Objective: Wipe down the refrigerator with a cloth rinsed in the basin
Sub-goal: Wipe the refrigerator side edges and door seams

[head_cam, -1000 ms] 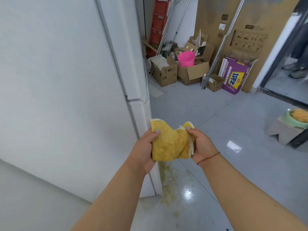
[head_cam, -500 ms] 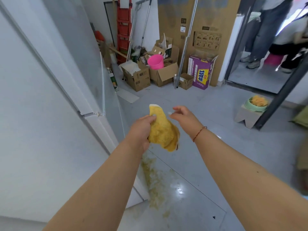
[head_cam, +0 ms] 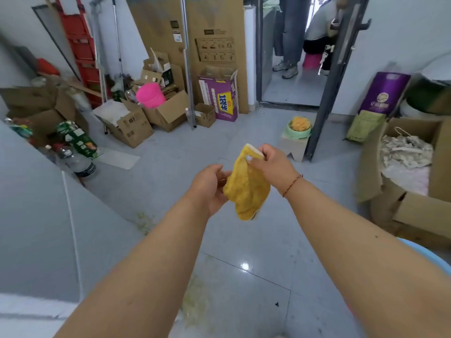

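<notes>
both forearms are reaching forward from the near edge, converging toward the middle. the right hand (head_cam: 273, 164) is sitting higher and farther — thumb and fingers pinching the top edge of the yellow cloth (head_cam: 246, 189), a thin red cord circling its wrist. the left hand (head_cam: 211, 187) is lying just left of the cloth, palm turned right, fingers loosely curled — whether they are touching it is unclear.

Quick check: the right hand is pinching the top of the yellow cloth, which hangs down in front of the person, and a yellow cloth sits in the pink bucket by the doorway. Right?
Not quite. The head view shows that second cloth sits in a green basin by the doorway; the pink bucket is among the cardboard boxes. The rest holds: the right hand pinches the top of the hanging yellow cloth.
</notes>
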